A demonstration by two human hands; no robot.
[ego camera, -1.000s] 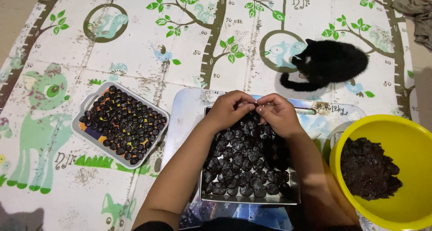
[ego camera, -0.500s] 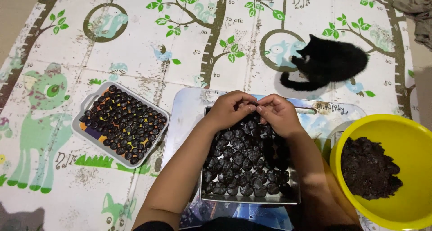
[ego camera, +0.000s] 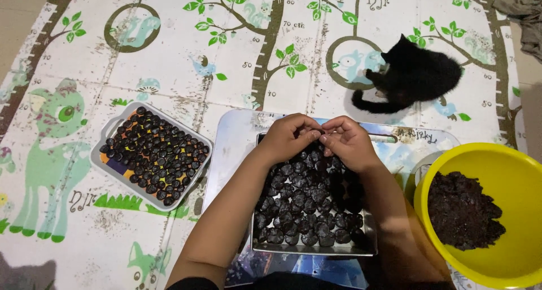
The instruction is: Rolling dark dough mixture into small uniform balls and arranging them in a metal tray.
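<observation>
– Head view: has anything moved since a moment ago?
– Hardly. Left hand (ego camera: 288,136) and right hand (ego camera: 345,140) stay pinched together over the metal tray (ego camera: 313,248) of dark lumps (ego camera: 299,199); what they pinch, I cannot tell. Only the black cat (ego camera: 418,74) has shifted.

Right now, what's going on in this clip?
A person sits on a printed play mat, left hand and right hand pressed together over the far edge of a metal tray of small dark lumps. A second, white tray of lumps lies left, a yellow bowl of dark paste right, a black cat beyond.
</observation>
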